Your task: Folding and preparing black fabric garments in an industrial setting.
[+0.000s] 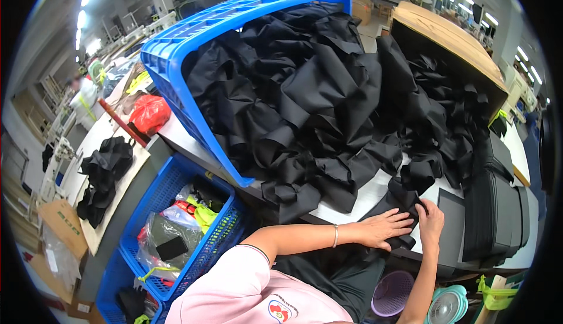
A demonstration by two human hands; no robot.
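Note:
My left hand [384,229] lies flat with fingers stretched out on a piece of black fabric [400,196] at the table's near edge. Close to its right, my right hand [431,215] is closed, thumb and fingers pinching the edge of that same fabric. Beyond both hands, a large heap of loose black fabric pieces [328,83] spills from a blue plastic crate [170,60] tipped on its side. Right of my hands stands a neat stack of black fabric pieces [492,212], with a flat dark panel [450,218] beside it.
An open cardboard box [451,31] with black fabric at its mouth stands at the far right. Another blue crate [170,189], holding bags and bright cloth, sits low at my left. Below the table are a purple basket [392,293] and a teal fan [447,306].

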